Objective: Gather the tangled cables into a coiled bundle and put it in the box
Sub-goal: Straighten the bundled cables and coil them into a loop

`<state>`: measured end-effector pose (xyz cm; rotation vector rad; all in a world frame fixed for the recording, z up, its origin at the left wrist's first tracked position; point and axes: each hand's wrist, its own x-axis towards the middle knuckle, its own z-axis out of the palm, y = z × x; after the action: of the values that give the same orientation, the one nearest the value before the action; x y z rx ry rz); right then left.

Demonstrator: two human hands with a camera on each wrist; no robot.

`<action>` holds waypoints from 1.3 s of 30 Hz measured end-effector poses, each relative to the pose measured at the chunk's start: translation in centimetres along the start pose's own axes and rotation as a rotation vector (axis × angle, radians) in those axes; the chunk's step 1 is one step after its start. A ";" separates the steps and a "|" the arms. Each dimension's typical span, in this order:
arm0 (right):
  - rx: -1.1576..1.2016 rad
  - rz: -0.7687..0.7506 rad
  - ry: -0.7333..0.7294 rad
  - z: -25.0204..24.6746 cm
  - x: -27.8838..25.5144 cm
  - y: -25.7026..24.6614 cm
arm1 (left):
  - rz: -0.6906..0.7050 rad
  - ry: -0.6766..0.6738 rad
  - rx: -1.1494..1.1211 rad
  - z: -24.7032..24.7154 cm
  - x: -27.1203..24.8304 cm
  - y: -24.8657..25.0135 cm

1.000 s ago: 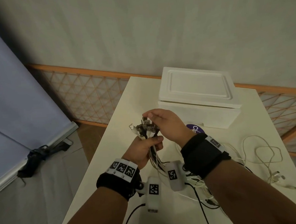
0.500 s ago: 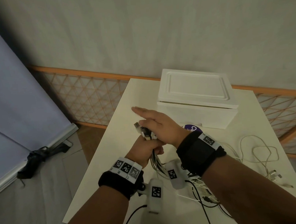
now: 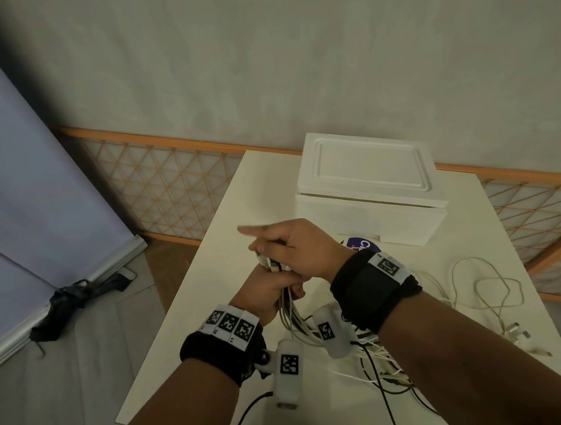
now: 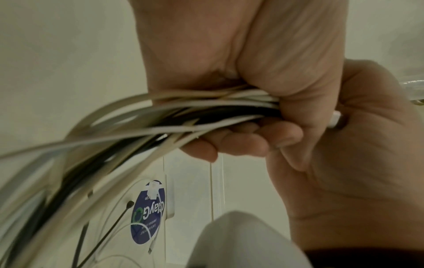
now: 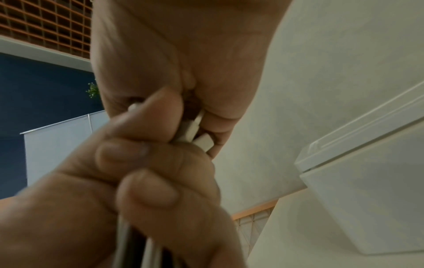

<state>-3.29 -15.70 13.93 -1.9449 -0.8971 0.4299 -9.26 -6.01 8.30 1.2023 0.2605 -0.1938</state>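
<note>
I stand at a white table [image 3: 190, 365] set against a plain grey wall [image 3: 296, 63] with an orange lattice rail [image 3: 159, 180] along its foot. To my left a pale blue screen [image 3: 25, 195] leans over the grey floor [image 3: 71, 405]; the light is dim.

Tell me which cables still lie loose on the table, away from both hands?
The thin white cable looped at the table's right side, ending in plugs. The other cables are gripped in the left hand.
</note>
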 end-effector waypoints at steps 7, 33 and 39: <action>-0.075 0.015 0.005 0.5 0.3 -0.1 | 0.008 0.054 -0.034 -0.1 0.3 -0.1; 0.023 0.179 0.193 5.7 -0.3 2.6 | 0.128 0.147 -0.204 -2.2 1.1 1.1; -0.338 0.218 0.138 5.3 -0.2 2.0 | 0.175 0.067 -0.540 -3.8 0.8 1.6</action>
<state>-5.82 -13.24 9.42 -2.3645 -0.7048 0.2756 -8.42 -1.93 8.25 0.6901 0.2439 0.0699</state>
